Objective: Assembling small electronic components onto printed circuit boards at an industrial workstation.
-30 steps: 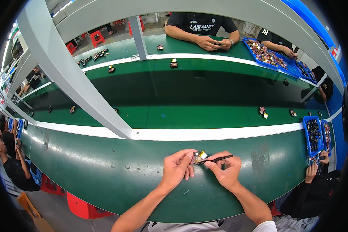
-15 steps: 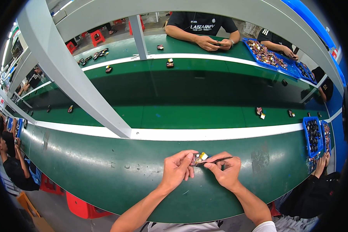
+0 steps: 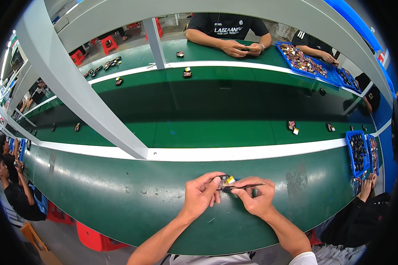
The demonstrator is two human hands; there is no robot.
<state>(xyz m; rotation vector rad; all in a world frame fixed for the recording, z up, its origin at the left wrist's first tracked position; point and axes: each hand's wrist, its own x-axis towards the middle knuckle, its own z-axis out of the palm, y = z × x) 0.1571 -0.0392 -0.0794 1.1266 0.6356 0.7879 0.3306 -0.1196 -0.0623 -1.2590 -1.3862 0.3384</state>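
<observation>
Head view: a long green workbench (image 3: 119,198) curves across the near half, with a white strip along its far edge.
Conveyor: a darker green belt (image 3: 216,106) runs left to right beyond the strip; small dark parts lie scattered on it, well apart.
Far-right container: a large blue tray (image 3: 316,70) holds a heap of small mixed brown and reddish pieces; another person's hand rests at its far edge.
Right-side containers: two smaller blue bins (image 3: 357,152) stand side by side near the right rim, filled with small dark parts.
Far side: a person in a dark shirt holds both hands together over the bench.
Left hand (image 3: 200,194): fingers pinched around a small dark part with a yellow tag (image 3: 227,180), held just above the near bench.
Right hand (image 3: 256,197): closed on thin dark tweezers (image 3: 243,187), whose tips touch the small part.
</observation>
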